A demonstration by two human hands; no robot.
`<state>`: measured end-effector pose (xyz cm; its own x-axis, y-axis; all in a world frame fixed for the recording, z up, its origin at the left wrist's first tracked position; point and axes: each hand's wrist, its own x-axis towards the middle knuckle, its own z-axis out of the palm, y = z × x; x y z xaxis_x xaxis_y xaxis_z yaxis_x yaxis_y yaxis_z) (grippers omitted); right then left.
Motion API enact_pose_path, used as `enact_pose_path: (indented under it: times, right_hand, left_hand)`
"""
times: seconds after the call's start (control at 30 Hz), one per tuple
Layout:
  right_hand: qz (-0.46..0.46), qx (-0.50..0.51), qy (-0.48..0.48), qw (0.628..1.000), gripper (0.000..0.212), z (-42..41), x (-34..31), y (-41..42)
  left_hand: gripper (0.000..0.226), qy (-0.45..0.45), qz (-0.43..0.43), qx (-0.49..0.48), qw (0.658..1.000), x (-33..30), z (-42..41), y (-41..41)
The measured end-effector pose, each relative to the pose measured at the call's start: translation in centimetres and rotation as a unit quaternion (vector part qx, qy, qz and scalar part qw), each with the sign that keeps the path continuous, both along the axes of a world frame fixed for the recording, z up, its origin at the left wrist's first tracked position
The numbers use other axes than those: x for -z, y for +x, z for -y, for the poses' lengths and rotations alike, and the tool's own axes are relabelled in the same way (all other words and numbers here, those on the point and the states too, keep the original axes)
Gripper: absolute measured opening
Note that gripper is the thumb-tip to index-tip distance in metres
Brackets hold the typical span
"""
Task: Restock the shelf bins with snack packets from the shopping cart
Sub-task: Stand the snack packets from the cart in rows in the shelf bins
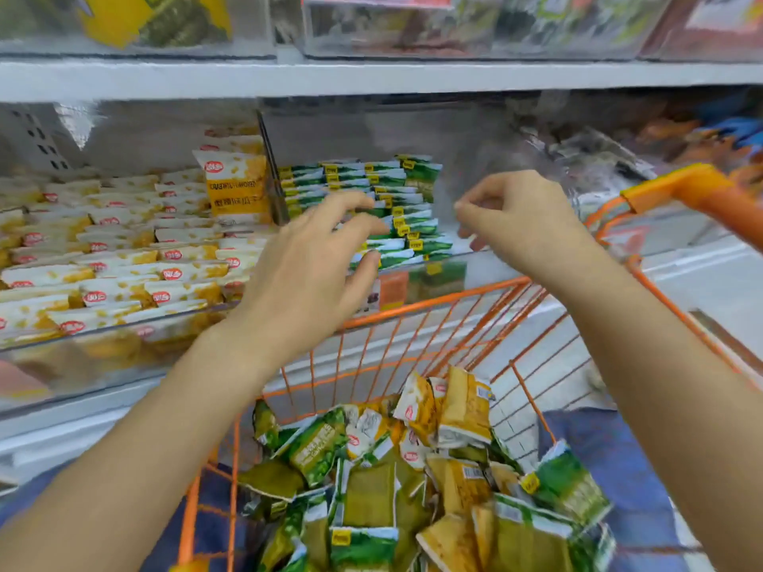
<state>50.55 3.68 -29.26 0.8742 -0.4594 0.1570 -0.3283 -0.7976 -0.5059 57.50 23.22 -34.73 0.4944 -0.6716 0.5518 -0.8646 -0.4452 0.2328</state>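
Head view: a left hand with spread fingers touches stacked green packets in a clear shelf bin; the right hand, loosely curled, holds nothing. Many green and yellow packets remain in the orange shopping cart, so restocking looks roughly midway.

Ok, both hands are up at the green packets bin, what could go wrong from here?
1. The green packets are stacked high at the bin's front; the left hand touching them could topple some over the lip.
2. The cart holds mixed green and yellow packets, so a yellow one could get binned wrongly.
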Motion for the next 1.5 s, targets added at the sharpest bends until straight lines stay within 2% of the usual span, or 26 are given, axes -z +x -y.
enact_pose_path:
  times: [0.07,0.17,0.27,0.33,0.37,0.43,0.5,0.53,0.6,0.63,0.73,0.77,0.8,0.87,0.93,1.0,1.07,1.13,1.2,1.37,1.43,1.5]
  right_hand:
    - [-0.082,-0.024,-0.063,0.994,0.019,-0.6,0.4,-2.3]
    - [-0.249,-0.083,-0.155,0.952,0.022,-0.9,2.8,-4.3]
    - [-0.423,-0.135,-0.145,0.884,0.033,-0.6,7.1,-5.4]
    - [-0.482,-0.149,-0.137,0.852,0.031,-0.3,9.7,-5.9]
    - [-0.493,-0.143,-0.125,0.849,0.044,-0.2,10.7,-6.1]
    - [-0.518,-0.131,-0.104,0.839,0.086,-0.6,12.4,-6.4]
    - [-0.55,-0.138,-0.131,0.813,0.118,-1.4,14.0,-6.4]
    - [-0.556,-0.141,-0.164,0.802,0.123,-1.8,14.6,-6.3]
    - [-0.545,-0.144,-0.216,0.797,0.112,-2.5,15.6,-6.4]
    - [-0.527,-0.148,-0.23,0.805,0.095,-2.6,15.9,-6.3]
    - [-0.496,-0.179,-0.208,0.824,0.027,-2.5,14.4,-6.0]
    - [-0.485,-0.191,-0.186,0.833,0.015,-2.2,13.2,-5.8]
    - [-0.473,-0.2,-0.158,0.843,0.02,-1.6,11.8,-5.5]
    - [-0.442,-0.208,-0.026,0.872,0.019,-0.4,8.7,-5.3]
    - [-0.379,-0.225,0.121,0.889,0.022,0.4,5.7,-5.8]
    - [-0.308,-0.249,0.217,0.892,0.016,0.4,3.7,-6.4]
    - [-0.255,-0.266,0.262,0.892,0.014,0.0,2.4,-6.7]
    - [-0.214,-0.27,0.285,0.895,0.012,-0.5,1.5,-6.3]
    - [-0.163,-0.273,0.296,0.901,0.008,-1.4,0.8,-5.6]
    - [0.018,-0.228,0.332,0.915,0.022,-4.8,0.4,-2.6]
    - [0.066,-0.201,0.262,0.942,0.036,-5.6,1.3,-1.3]
    - [0.037,-0.183,0.132,0.973,0.044,-5.8,2.9,-0.5]
  left_hand:
    - [0.035,0.026,-0.006,0.06,0.998,0.3,0.2,-2.5]
    - [0.032,0.128,0.049,0.124,0.983,2.1,0.6,-4.9]
    - [0.038,0.181,0.037,0.151,0.971,4.1,0.5,-5.1]
    - [0.043,0.222,0.046,0.166,0.96,5.1,0.5,-4.9]
    - [0.043,0.244,0.063,0.169,0.953,5.5,0.6,-5.0]
    - [0.038,0.294,0.094,0.155,0.938,5.8,0.9,-5.3]
    - [0.028,0.366,0.057,0.133,0.919,6.0,1.1,-5.3]
    - [0.026,0.389,0.034,0.117,0.913,5.8,1.3,-5.3]
    - [0.024,0.394,0.024,0.094,0.914,5.4,1.4,-5.2]
    - [0.024,0.386,0.024,0.091,0.917,5.4,1.4,-5.2]
    - [0.024,0.37,0.012,0.093,0.924,5.5,1.1,-5.3]
    - [0.024,0.364,0.011,0.097,0.926,5.5,1.1,-5.4]
    - [0.024,0.351,-0.002,0.103,0.931,5.4,1.0,-5.5]
    - [0.025,0.286,-0.08,0.111,0.948,4.9,0.9,-5.4]
    - [0.034,0.185,-0.242,0.116,0.945,4.3,0.7,-5.3]
    - [0.051,0.103,-0.434,0.135,0.884,3.1,0.2,-5.5]
    - [0.046,0.067,-0.533,0.158,0.829,1.9,-0.3,-5.9]
    - [0.039,0.033,-0.558,0.157,0.814,1.1,-0.7,-6.4]
    - [0.039,-0.015,-0.556,0.135,0.82,0.3,-1.1,-6.5]
    - [0.033,-0.095,-0.445,0.041,0.89,-3.1,-3.9,-4.4]
    - [0.028,-0.132,-0.41,-0.008,0.903,-4.3,-5.4,-2.7]
    - [0.022,-0.2,-0.38,-0.069,0.901,-4.8,-6.8,-0.5]
